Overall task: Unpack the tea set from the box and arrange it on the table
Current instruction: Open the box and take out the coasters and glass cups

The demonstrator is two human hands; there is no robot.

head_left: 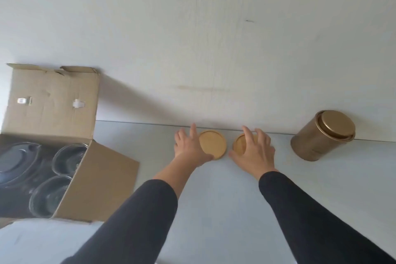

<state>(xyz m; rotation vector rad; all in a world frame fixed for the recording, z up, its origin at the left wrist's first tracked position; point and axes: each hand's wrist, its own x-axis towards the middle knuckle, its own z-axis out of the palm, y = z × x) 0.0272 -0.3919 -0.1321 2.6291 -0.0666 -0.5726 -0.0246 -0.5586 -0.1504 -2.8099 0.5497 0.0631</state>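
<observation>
Two round wooden coasters lie flat side by side at the table's far edge by the wall. My left hand [189, 149] rests with spread fingers on the left side of the left coaster [214, 144]. Fingers spread, my right hand [255, 152] lies over the right coaster [240, 144] and hides most of it. An open cardboard box [94, 182] stands at the left; inside it are a large glass piece [15, 163] and two glass cups [68, 157], [48, 196].
A gold lidded tin canister [319, 137] stands at the far right against the white wall [192, 38]. The box's raised flap [53, 100] leans on the wall. The grey table [220, 210] stretches between my sleeved forearms.
</observation>
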